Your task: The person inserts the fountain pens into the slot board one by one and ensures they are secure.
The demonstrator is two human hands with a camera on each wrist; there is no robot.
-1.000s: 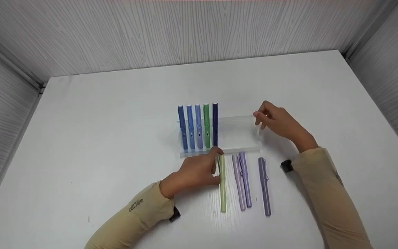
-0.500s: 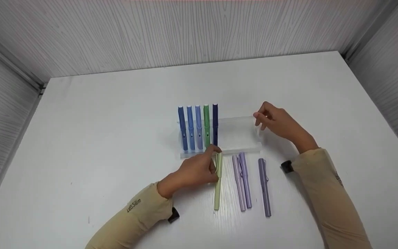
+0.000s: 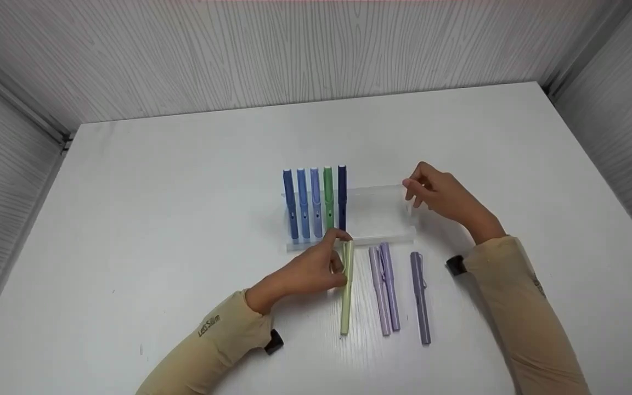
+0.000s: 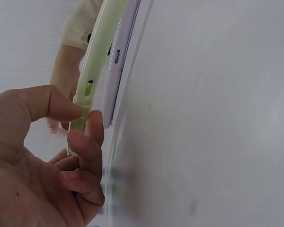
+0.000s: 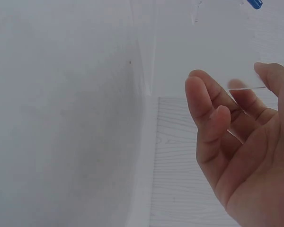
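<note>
With the left hand [image 3: 306, 273], pinches a pale-green clip pen [image 3: 347, 296] at six o'clock of a clear acrylic rack [image 3: 379, 213] bearing five pens [image 3: 316, 206]; at that pen's three o'clock, has two lilac pens [image 3: 390, 289], then a grey-purple pen [image 3: 420, 298]; with the right hand [image 3: 441, 192], grips the rack's two o'clock corner.
</note>
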